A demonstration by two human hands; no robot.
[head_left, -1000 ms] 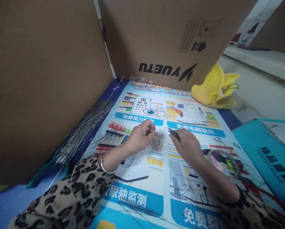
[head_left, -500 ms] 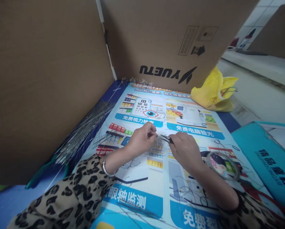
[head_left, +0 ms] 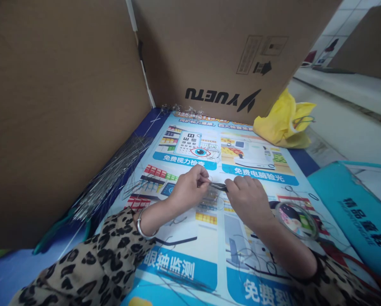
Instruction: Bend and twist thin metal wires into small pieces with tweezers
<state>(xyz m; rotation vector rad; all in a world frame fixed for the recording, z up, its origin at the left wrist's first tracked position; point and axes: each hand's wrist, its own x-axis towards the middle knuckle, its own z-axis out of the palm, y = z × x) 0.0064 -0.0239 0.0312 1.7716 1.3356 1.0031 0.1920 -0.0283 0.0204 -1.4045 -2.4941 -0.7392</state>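
My left hand (head_left: 192, 183) is closed in a pinch on a thin wire, of which a small loop (head_left: 210, 178) shows by the fingertips. A pair of pliers (head_left: 218, 186) is gripped in my right hand (head_left: 248, 199), its dark jaws reaching left to the left fingertips. The handles are hidden inside the fist. Just below the jaws, several fine wire loops (head_left: 214, 199) lie on the printed poster (head_left: 206, 238).
A bundle of straight wires (head_left: 109, 180) lies left, near green-handled pliers (head_left: 58, 229). Cardboard walls (head_left: 66, 106) stand left and behind. At right are a tape roll (head_left: 297, 221), a turquoise box (head_left: 353, 212) and a yellow bag (head_left: 282, 121). Loose wires (head_left: 248, 255) lie in front.
The pliers' jaws have come closer to my left fingertips and look more closed, and the tool has turned slightly. My left hand has hardly moved.
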